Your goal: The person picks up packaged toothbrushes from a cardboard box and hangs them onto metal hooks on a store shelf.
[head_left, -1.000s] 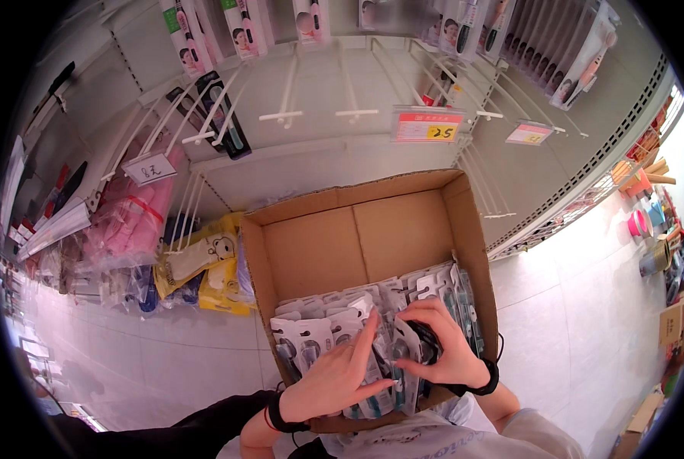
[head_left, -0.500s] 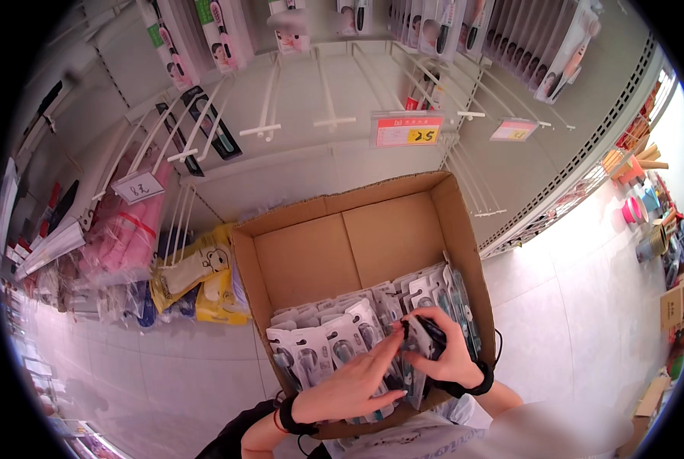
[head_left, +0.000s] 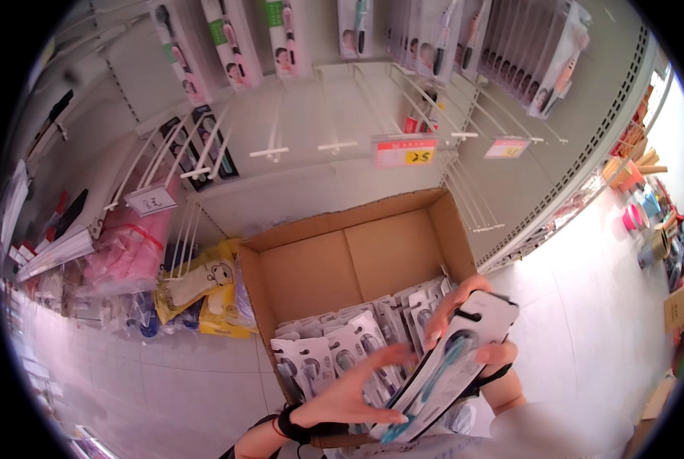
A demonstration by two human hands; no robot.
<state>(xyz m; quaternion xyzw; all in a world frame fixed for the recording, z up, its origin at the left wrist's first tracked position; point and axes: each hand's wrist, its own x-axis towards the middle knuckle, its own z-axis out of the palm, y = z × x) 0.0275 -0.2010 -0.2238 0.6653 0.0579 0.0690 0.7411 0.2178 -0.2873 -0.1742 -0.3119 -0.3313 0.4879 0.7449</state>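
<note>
My right hand (head_left: 491,359) grips a small stack of toothbrush packs (head_left: 453,359) over the near right side of the box. The front pack is white with a hang hole, and a teal toothbrush shows through it. At the lower end of the stack is my left hand (head_left: 353,390), its fingers apart and slightly blurred, the thumb at the packs' edge. Beneath both hands stands an open cardboard box (head_left: 280,243). Rows of similar toothbrush packs (head_left: 311,359) stand in its near half, while bare cardboard shows in the far half.
White display hooks (head_left: 273,149) stick out beyond the box, with price tags (head_left: 404,151) at some ends. Packaged toothbrushes (head_left: 434,38) hang above. Left of the box are yellow packages (head_left: 219,298) and pink bagged goods (head_left: 131,249). Tiled floor (head_left: 548,306) lies to the right.
My right hand has lifted the toothbrush packs up and rightward, turning their front into view. My left hand's fingers have spread. The whole view has shifted slightly.
</note>
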